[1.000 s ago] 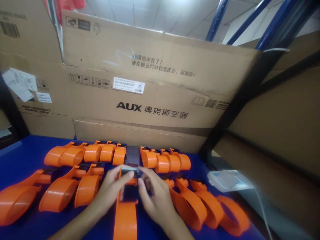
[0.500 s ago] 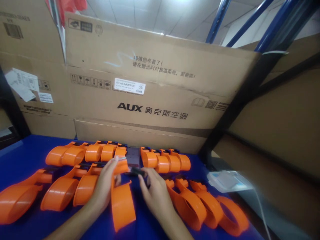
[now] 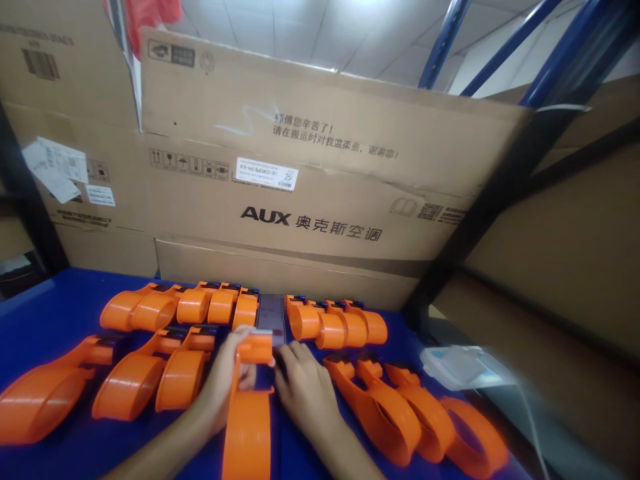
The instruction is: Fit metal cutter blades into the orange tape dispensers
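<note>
My left hand [image 3: 227, 363] is closed around the upper part of an orange plastic loop piece [image 3: 249, 427], whose wide curved band hangs below the fingers. A thin pale strip with a dark red tip [image 3: 267, 332] lies along the top of its block-like end. Close on the right, my right hand [image 3: 307, 383] has its fingers bent around a small dark piece [image 3: 281, 365], mostly hidden by the fingers. It is beside the orange block end; whether they touch, I cannot tell. Behind both hands lies a dark flat rectangular object [image 3: 271, 312].
Similar orange loop pieces with dark ends stand in rows on the blue surface [image 3: 60, 300], left [image 3: 133, 387] and right [image 3: 385, 407]. A large cardboard panel [image 3: 320, 153] rises behind. A black post [image 3: 450, 260] and a clear plastic container [image 3: 465, 367] are at the right.
The orange loop piece in my left hand has turned more upright and moved slightly right and down. My right hand's dark piece, pointing left before, is now mostly hidden. The view has shifted slightly.
</note>
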Available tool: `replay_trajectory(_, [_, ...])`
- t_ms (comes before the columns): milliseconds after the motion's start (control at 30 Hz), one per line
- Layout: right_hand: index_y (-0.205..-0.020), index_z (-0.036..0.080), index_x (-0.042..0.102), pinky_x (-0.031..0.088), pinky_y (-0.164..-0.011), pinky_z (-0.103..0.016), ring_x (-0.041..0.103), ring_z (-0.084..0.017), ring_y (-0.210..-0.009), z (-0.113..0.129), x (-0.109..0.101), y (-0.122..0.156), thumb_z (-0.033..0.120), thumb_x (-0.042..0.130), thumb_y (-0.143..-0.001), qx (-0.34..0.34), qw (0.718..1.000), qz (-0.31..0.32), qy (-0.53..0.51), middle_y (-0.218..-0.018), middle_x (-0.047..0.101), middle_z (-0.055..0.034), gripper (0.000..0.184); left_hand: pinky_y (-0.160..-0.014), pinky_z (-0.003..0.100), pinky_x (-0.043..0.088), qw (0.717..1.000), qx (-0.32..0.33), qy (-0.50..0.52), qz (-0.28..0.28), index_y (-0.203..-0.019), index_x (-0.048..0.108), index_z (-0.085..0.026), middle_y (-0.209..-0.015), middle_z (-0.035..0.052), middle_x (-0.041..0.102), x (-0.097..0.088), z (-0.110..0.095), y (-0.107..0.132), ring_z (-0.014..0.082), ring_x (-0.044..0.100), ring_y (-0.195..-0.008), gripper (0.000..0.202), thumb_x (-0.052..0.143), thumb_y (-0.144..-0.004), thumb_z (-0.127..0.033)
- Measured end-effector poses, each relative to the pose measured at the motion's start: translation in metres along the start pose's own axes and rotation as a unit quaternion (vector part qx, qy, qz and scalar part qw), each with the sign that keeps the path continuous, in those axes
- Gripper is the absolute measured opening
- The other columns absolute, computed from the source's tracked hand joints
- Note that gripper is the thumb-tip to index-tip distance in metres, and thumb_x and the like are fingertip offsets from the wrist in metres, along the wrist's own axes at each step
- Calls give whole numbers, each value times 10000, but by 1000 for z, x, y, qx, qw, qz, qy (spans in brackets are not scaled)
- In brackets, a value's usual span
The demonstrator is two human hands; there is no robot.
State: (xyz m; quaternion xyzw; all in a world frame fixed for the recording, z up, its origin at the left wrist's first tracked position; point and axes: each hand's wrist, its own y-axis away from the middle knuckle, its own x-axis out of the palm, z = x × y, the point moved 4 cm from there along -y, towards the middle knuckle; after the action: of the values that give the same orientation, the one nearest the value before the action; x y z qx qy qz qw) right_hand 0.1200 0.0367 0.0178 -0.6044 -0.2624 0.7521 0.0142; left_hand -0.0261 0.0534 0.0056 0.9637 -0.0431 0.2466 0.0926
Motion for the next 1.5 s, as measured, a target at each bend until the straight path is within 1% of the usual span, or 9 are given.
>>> replay_trajectory(133, [-973, 246, 627, 490, -689, -290, 652, -235, -919, -3, -4, 0, 150, 561, -885, 12, 999, -15, -47, -998, 682, -54, 146, -337, 190, 224, 999, 28, -1, -20, -686, 502, -215, -418, -107, 396, 6, -1, 3, 56, 292, -283, 448, 684, -738, -621])
replay_trajectory(233, [-985, 226, 649, 513, -738, -291, 668, -229, -909, -5, -12, 0, 185, 533, -930, 23, 984, -57, -168, -983, 698, -61, 135, -346, 179, 274, 998, 52, -18, -14, -749, 512, -210, -481, -102, 456, 9, -4, 5, 51, 342, -314, 468, 716, -731, -632])
replay_trajectory(367, [-1036, 195, 671, 541, -729, -271, 685, -197, -812, -9, -24, -1, 328, 485, -1013, 72, 910, -124, -390, -867, 708, -45, 230, -344, 165, 255, 998, 47, -35, -24, -824, 535, -208, -492, -116, 424, 9, -4, 7, 41, 318, -318, 495, 692, -759, -673])
replay_trajectory(467, [-1074, 175, 681, 544, -722, -269, 676, -193, -801, -9, -25, -2, 403, 573, -977, 114, 861, -131, -478, -855, 702, -41, 271, -352, 160, 244, 998, 44, -52, -13, -861, 543, -208, -504, -113, 424, 10, -2, 8, 42, 314, -338, 496, 666, -786, -683])
replay_trajectory(667, [-915, 154, 692, 452, -548, -217, 545, -130, -621, -11, -17, -2, 428, 697, -897, 148, 823, -91, -540, -726, 628, -10, 275, -404, 175, 270, 993, 49, -107, 31, -978, 592, -199, -483, -95, 430, 8, 5, 11, 73, 375, -395, 455, 615, -859, -638])
replay_trajectory(767, [-882, 161, 673, 359, -438, -190, 452, -93, -522, -15, -14, -1, 442, 704, -887, 160, 799, -78, -575, -689, 590, 8, 283, -438, 180, 292, 990, 59, -109, 70, -1060, 596, -190, -506, -85, 470, 9, 4, 13, 75, 379, -433, 433, 713, -831, -538])
replay_trajectory(867, [-895, 171, 661, 312, -402, -187, 393, -71, -465, -17, -13, -1, 458, 704, -886, 173, 778, -79, -599, -674, 564, 24, 290, -472, 176, 302, 988, 67, -97, 103, -1118, 578, -188, -549, -69, 527, 10, 2, 14, 72, 391, -470, 457, 791, -789, -422])
replay_trajectory(1000, [-898, 176, 654, 295, -401, -193, 377, -64, -456, -15, -14, 0, 473, 701, -886, 182, 767, -86, -610, -694, 562, 21, 301, -469, 178, 282, 987, 81, -99, 102, -1100, 584, -185, -527, -79, 502, 8, 5, 10, 65, 366, -456, 401, 766, -816, -402])
replay_trajectory(1500, [-866, 174, 664, 305, -408, -206, 388, -72, -464, -22, -18, -1, 489, 708, -875, 195, 771, -105, -597, -690, 552, 20, 318, -450, 182, 263, 990, 98, -81, 53, -1194, 593, -182, -484, -91, 468, 2, 4, 7, 68, 339, -438, 466, 749, -820, -411])
